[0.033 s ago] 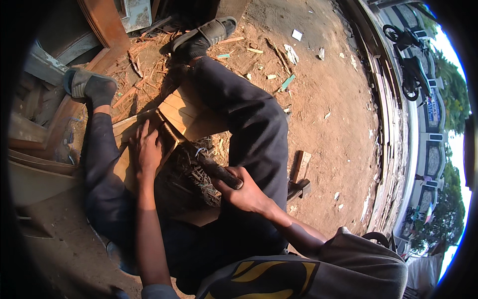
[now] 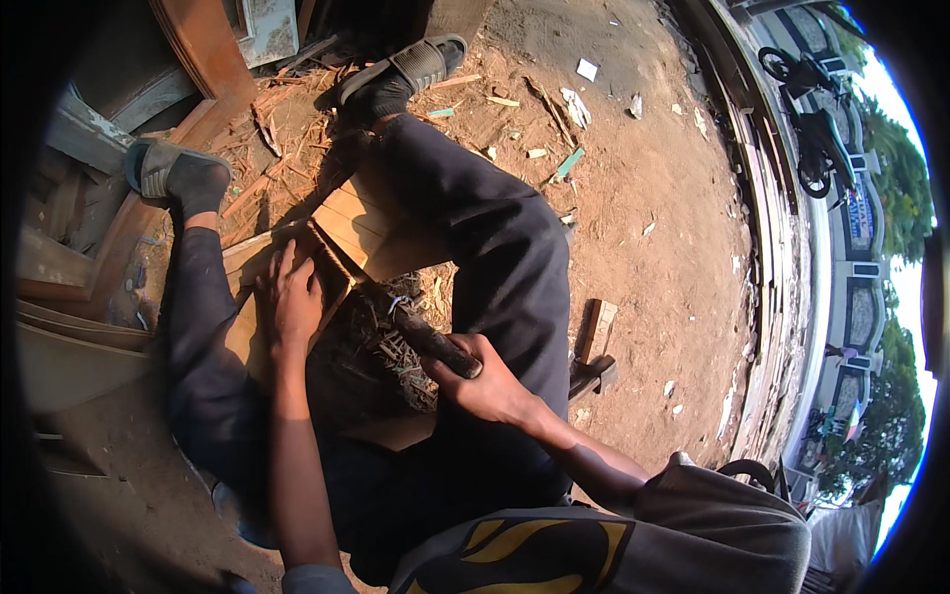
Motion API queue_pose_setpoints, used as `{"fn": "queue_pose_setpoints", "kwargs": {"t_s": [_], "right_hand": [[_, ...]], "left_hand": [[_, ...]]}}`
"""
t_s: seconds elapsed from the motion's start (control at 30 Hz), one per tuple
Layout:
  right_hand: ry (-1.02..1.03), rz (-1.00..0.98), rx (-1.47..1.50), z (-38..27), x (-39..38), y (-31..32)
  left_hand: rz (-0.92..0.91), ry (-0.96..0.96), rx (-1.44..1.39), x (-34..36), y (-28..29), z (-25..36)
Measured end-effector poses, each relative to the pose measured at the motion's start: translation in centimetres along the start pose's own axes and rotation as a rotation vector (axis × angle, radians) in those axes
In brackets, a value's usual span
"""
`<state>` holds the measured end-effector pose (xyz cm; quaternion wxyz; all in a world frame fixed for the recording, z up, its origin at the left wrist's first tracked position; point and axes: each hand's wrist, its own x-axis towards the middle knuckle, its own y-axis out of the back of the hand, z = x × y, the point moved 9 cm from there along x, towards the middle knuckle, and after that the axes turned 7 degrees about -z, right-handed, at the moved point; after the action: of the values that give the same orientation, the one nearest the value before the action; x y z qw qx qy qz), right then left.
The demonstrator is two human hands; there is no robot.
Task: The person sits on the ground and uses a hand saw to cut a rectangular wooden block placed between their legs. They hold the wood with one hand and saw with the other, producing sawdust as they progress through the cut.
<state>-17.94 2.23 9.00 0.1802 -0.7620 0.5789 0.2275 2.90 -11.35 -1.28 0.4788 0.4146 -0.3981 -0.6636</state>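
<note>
My left hand lies on a light wooden board between my legs, fingers apart, their tips near the board's upper edge. My right hand grips the dark rounded handle of a bladed tool, whose narrow blade slants up-left along the edge of a sunlit wooden piece. The blade lies just right of my left fingertips. Under the handle is a heap of dark shavings or twigs, partly in shadow.
Old wooden frames and panels stand at upper left. Splinters litter the dirt ground. A wooden block with a dark object beside it lies right of my knee. Stacked planks run along the right; motorbikes stand beyond.
</note>
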Motion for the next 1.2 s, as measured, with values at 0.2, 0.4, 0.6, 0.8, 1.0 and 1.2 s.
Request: {"fn": "queue_pose_setpoints", "kwargs": {"t_s": [0.2,0.4,0.6,0.8,1.0,1.2], "right_hand": [[0.029,0.017,0.059,1.3,-1.8,-0.8],[0.030,0.039,0.040,0.6,-0.1,-0.9],[0.013,0.061,0.055,1.0,1.7,-0.7],[0.033,0.017,0.041,0.3,-0.1,-0.8],[0.023,0.068,0.020,0.5,2.7,-0.6],[0.104,0.014,0.049,0.6,-0.5,-1.0]], "left_hand": [[0.032,-0.033,-0.017,-1.0,1.8,2.0],[0.008,-0.023,-0.004,-0.6,0.3,0.2],[0.001,0.025,0.001,-0.2,0.0,0.2],[-0.009,0.014,-0.012,-0.4,0.4,0.4],[0.002,-0.010,0.073,0.3,-0.4,0.0],[0.045,-0.059,0.043,-0.6,1.8,2.4]]}}
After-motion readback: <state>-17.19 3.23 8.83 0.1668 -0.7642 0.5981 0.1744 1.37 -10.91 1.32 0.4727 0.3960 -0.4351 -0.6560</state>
